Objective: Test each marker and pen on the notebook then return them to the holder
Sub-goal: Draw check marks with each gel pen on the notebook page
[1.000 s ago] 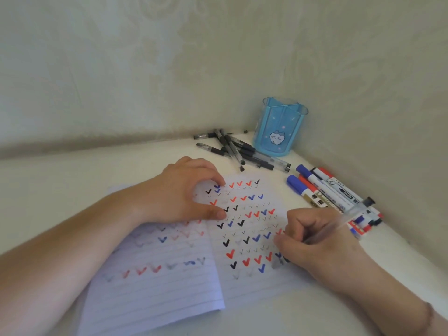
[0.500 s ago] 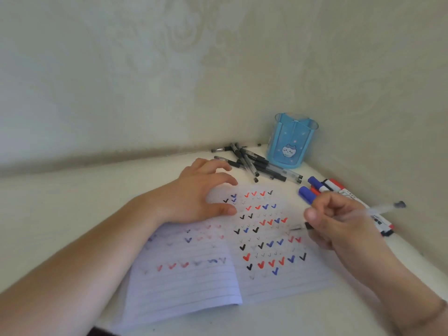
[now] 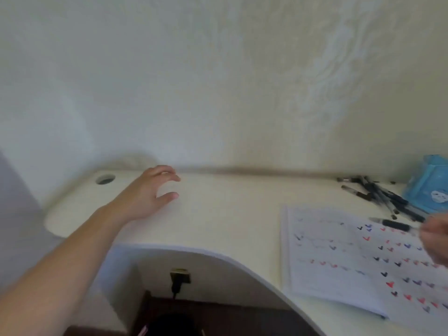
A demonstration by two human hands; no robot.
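Observation:
The open notebook (image 3: 339,267) lies at the right, its pages covered in red, blue and black check marks. My right hand (image 3: 436,238) is half cut off by the right edge and holds a clear pen with a dark grip (image 3: 394,224), tip pointing left above the page. The blue holder (image 3: 429,190) stands at the far right by the wall. Several dark pens (image 3: 378,195) lie in a heap just left of it. My left hand (image 3: 150,192) hovers over the bare desk at the far left, fingers loosely curved, holding nothing.
The white desk (image 3: 218,214) has a curved cut-out in its front edge and a round cable hole (image 3: 105,179) at its far left corner. A wall runs along the back. Below the cut-out a plug (image 3: 179,280) and dark floor show.
The view has swung left. My left hand left the notebook and reached far left over the desk. My right hand lifted the pen off the page.

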